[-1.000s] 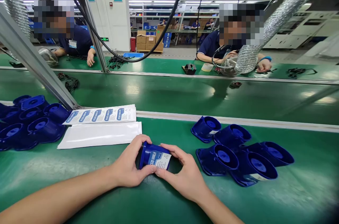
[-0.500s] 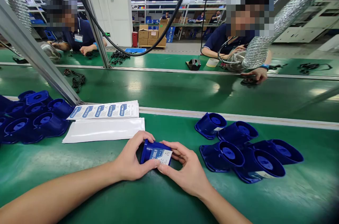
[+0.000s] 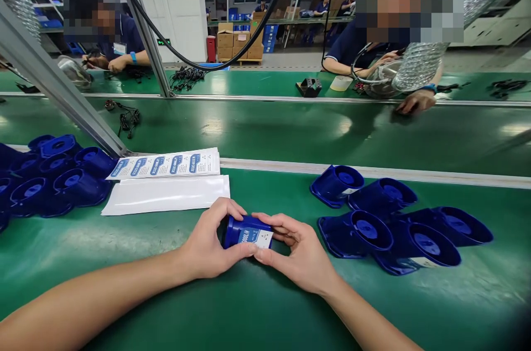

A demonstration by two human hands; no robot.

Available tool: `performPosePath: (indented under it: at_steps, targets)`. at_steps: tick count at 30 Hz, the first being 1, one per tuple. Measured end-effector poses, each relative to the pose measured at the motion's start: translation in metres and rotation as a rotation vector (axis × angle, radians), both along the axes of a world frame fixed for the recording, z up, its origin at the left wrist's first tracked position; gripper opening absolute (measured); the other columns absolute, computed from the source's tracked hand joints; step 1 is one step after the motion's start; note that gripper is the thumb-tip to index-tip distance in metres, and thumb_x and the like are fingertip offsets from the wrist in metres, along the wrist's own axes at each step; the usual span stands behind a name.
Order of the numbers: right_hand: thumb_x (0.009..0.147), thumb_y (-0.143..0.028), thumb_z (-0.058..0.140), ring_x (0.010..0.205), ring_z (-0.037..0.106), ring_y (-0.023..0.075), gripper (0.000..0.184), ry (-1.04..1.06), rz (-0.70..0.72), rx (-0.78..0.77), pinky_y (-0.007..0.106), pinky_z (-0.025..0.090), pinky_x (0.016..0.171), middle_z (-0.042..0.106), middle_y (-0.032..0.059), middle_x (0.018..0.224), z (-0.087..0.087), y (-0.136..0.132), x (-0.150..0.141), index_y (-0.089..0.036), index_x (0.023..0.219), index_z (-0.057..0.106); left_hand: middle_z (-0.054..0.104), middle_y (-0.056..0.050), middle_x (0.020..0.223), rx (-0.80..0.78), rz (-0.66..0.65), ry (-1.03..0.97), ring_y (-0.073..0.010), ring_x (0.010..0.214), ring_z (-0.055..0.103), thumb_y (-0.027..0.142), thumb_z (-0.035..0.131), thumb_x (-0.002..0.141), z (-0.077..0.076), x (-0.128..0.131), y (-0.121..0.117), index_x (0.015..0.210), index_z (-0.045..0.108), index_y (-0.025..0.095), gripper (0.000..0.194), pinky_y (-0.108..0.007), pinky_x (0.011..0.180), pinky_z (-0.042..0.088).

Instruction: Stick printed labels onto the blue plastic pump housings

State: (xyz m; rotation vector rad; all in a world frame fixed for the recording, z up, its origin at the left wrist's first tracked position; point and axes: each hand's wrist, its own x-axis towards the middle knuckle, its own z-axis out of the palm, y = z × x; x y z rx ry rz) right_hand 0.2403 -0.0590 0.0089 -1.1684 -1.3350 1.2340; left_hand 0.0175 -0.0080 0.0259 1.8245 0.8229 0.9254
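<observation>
Both my hands hold one blue plastic horn-shaped part low over the green bench. My left hand wraps its wide end, thumb under it. My right hand grips the other end, its fingers pressing on a white and blue label stuck on the part's side. A sheet of the same labels and a white backing strip lie just beyond my left hand.
Several blue parts are heaped to the right, another pile at the far left. A slanted metal bar rises at the left. Beyond the belt, two people work at the far bench, near a foil duct.
My hands have turned the blue part slightly, so less of its label shows. The view has tilted upward. The person at the back right has reached a hand onto the belt's edge.
</observation>
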Motion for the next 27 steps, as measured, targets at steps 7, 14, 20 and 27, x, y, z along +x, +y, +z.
performPosePath:
  at_steps: [7, 14, 20, 27]
  targets:
    - [0.087, -0.053, 0.087, 0.119, 0.079, 0.0383, 0.034, 0.037, -0.068, -0.031, 0.051, 0.068, 0.098, 0.088, 0.0130, 0.102, -0.001, 0.009, 0.000, -0.024, 0.073, 0.078, 0.068, -0.004, 0.094, 0.064, 0.034, -0.013, -0.0218, 0.092, 0.063, 0.026, 0.082, 0.089, 0.006, 0.007, 0.000, 0.079, 0.055, 0.022, 0.029, -0.038, 0.084, 0.049]
    - [0.072, -0.046, 0.099, 0.119, 0.076, 0.0359, 0.054, -0.196, 0.010, 0.132, 0.052, 0.061, 0.104, 0.080, 0.0117, 0.125, -0.001, 0.003, -0.007, -0.027, 0.117, 0.075, 0.059, 0.000, 0.084, -0.067, 0.144, 0.075, -0.0192, 0.082, 0.059, 0.030, 0.076, 0.090, 0.014, 0.014, -0.003, 0.078, 0.051, 0.022, 0.028, -0.033, 0.074, 0.045]
    - [0.078, -0.026, 0.096, 0.107, 0.074, 0.0308, 0.045, -0.392, -0.038, 0.397, 0.047, 0.059, 0.093, 0.077, 0.0082, 0.115, -0.006, 0.000, -0.022, -0.028, 0.112, 0.067, 0.056, 0.000, 0.086, -0.054, 0.163, 0.060, -0.0190, 0.081, 0.057, 0.034, 0.068, 0.096, 0.009, 0.016, -0.007, 0.081, 0.048, 0.023, 0.028, -0.034, 0.073, 0.044]
    - [0.065, -0.029, 0.102, 0.102, 0.073, 0.0286, 0.042, -0.062, -0.030, 0.082, 0.042, 0.059, 0.089, 0.072, 0.0054, 0.106, 0.003, 0.003, -0.023, -0.025, 0.091, 0.069, 0.058, -0.002, 0.093, -0.034, 0.115, 0.012, -0.0210, 0.090, 0.058, 0.035, 0.065, 0.099, -0.002, 0.012, -0.008, 0.088, 0.049, 0.024, 0.023, -0.035, 0.079, 0.046]
